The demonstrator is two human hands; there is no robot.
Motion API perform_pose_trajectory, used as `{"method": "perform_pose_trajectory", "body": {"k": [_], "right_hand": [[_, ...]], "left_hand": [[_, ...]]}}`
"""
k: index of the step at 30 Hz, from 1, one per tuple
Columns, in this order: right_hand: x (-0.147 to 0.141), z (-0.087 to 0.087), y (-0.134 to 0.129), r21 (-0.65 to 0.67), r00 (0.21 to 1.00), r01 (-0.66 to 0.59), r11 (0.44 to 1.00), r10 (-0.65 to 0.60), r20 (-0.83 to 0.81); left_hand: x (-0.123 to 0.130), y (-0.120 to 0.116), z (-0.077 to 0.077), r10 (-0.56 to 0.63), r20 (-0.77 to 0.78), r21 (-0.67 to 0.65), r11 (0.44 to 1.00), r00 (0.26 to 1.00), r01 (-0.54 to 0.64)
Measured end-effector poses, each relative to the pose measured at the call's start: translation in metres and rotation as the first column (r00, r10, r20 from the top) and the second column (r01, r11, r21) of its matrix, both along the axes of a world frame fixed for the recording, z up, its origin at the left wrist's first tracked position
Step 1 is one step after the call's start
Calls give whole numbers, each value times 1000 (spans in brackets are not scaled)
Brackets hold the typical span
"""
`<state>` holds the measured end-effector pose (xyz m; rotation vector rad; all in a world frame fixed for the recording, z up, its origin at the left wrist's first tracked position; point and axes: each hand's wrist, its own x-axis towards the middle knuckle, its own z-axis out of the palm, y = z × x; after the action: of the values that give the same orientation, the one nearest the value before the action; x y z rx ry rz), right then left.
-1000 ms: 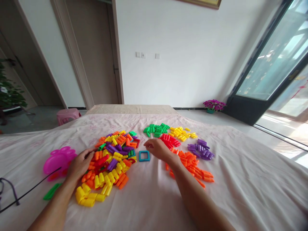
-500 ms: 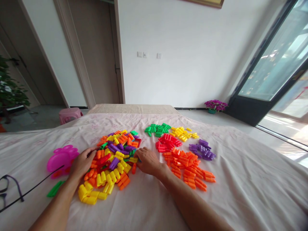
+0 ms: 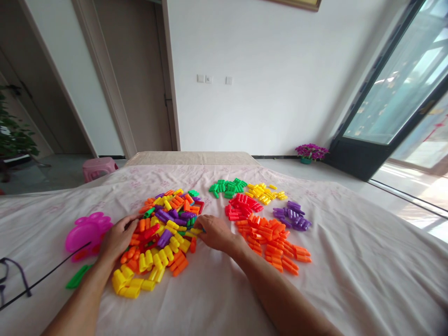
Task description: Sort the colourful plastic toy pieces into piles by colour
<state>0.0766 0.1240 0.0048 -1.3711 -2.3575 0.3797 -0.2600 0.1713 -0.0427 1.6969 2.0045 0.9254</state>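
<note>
A mixed pile of plastic pieces (image 3: 164,233) in orange, yellow, purple, red and green lies on the cloth-covered table (image 3: 336,280). My left hand (image 3: 119,238) rests at the pile's left edge, thumb and fingers apart around its side, with nothing visible held. At the right edge, my right hand (image 3: 213,232) has its fingers bent down beside yellow pieces; its fingertips are partly hidden, and I cannot make out what they hold. Right of this hand are separate groups: green (image 3: 229,187), yellow (image 3: 265,193), red (image 3: 242,206), orange (image 3: 268,238) and purple (image 3: 293,216).
A pink paw-shaped tray (image 3: 86,233) lies left of my left hand, with a green piece (image 3: 77,277) below it. Eyeglasses (image 3: 21,275) and a thin black cord are at the far left. A pink stool (image 3: 100,168) stands beyond the table.
The whole view has shifted slightly. My right hand has moved a little at the pile's right edge; my left hand stays at the left edge.
</note>
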Motion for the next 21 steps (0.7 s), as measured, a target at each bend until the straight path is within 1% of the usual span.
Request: {"method": "perform_pose_trajectory", "body": {"k": [2,4,6,8,11,14,16,18,19,20,21], "right_hand": [[7,4,7,31,994,38,999,-35,-102],[19,10,16,46,977,100,994,-89,-193],[38,16,25,28,955,176,984,-164,-249],[60,20,33,10,922,287,958,-274,-274],[97,21,42,-32,839,471,881,-459,-292],[133,20,47,-56,756,596,801,-583,-297],[154,20,49,-28,679,691,723,-661,-319],[171,20,50,-12,588,772,636,-720,-368],[178,21,50,-10,549,799,601,-735,-398],[183,22,49,-12,517,817,577,-741,-429],[185,24,49,-19,496,824,566,-738,-459]], "left_hand": [[1,0,-1,-14,25,9,1000,1000,14],[1,0,-1,-23,47,16,1000,999,22],[0,1,-2,-18,46,12,1000,999,17],[-1,2,-3,-16,29,8,1000,999,16],[-3,3,-4,-23,11,15,1000,1000,23],[-3,3,-4,-17,1,8,1000,1000,17],[-3,2,-3,-20,-1,3,1000,1000,20],[-3,2,-3,-20,1,0,1000,1000,20],[-2,2,-2,-19,1,-3,1000,1000,19],[-3,2,-2,-16,0,-7,1000,1000,16],[-3,2,-3,-15,-3,-8,1000,1000,15]]}}
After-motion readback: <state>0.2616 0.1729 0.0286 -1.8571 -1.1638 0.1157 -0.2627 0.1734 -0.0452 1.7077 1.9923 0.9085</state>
